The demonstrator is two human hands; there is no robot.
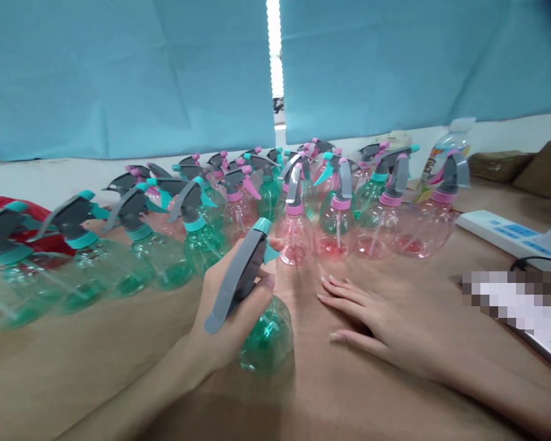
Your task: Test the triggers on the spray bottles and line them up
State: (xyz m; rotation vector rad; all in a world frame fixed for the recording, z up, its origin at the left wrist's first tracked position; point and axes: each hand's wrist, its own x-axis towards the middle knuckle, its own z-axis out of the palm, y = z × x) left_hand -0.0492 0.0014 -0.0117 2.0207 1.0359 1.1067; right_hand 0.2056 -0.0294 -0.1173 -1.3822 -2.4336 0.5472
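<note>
My left hand [232, 300] is wrapped round the neck of a green spray bottle [269, 340] with a grey and teal trigger head. The bottle is tilted a little, its head leaning over my hand, and its neck is hidden by my fingers. My right hand [371, 318] lies flat on the wooden table [330, 392], fingers spread, holding nothing. Beyond my hands, a row of pink spray bottles [296, 236] stands on the right side. Several green spray bottles [169, 263] form a row on the left, with more of both colours behind.
A white power strip [509, 236] and a pixelated flat object [523, 312] lie at the right. Behind are a clear drink bottle [447, 147] and brown packages [542, 168]. Red material [41, 214] sits at far left; a blue curtain [119, 73] hangs behind.
</note>
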